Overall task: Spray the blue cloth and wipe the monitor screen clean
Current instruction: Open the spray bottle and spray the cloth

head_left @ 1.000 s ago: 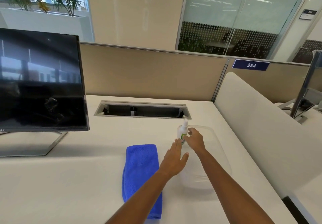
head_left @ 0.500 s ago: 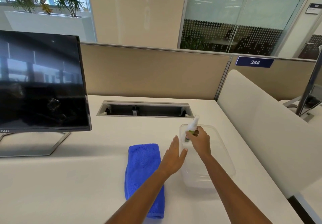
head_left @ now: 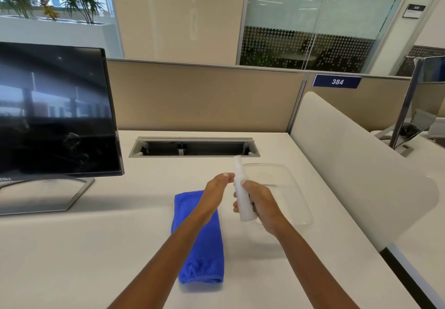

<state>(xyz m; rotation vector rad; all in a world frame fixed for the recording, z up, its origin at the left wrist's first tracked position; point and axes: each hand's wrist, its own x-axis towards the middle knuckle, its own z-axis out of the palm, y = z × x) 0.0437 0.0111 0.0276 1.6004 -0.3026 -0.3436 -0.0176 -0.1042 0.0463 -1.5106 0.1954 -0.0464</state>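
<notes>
The white desk (head_left: 72, 248) spreads under both my hands, and the beige partition (head_left: 204, 97) stands along its back edge, well beyond my grip. Far off to the left of my grip stands the Dell monitor (head_left: 53, 111), upright on its metal stand, its dark screen showing reflections and smudges in the lower part. Straight beyond my grip, a long cable slot (head_left: 193, 147) lies open in the desk. Under and just to the right of my grip sits a clear plastic tray (head_left: 286, 195). Just left of my grip, partly under my left forearm, the blue cloth (head_left: 202, 248) lies folded into a long strip, flat on the desk.

My right hand (head_left: 261, 202) is wrapped round the body of a white spray bottle (head_left: 241, 195), thumb on the near side, fingers curled round the lower half. I hold it nearly upright, off the desk, with the nozzle end up and leaning slightly away from me. My left hand (head_left: 216, 193) hangs above the far end of the cloth, its fingers curled and their tips right at the bottle's neck. I cannot tell whether they pinch it or merely come close.
</notes>
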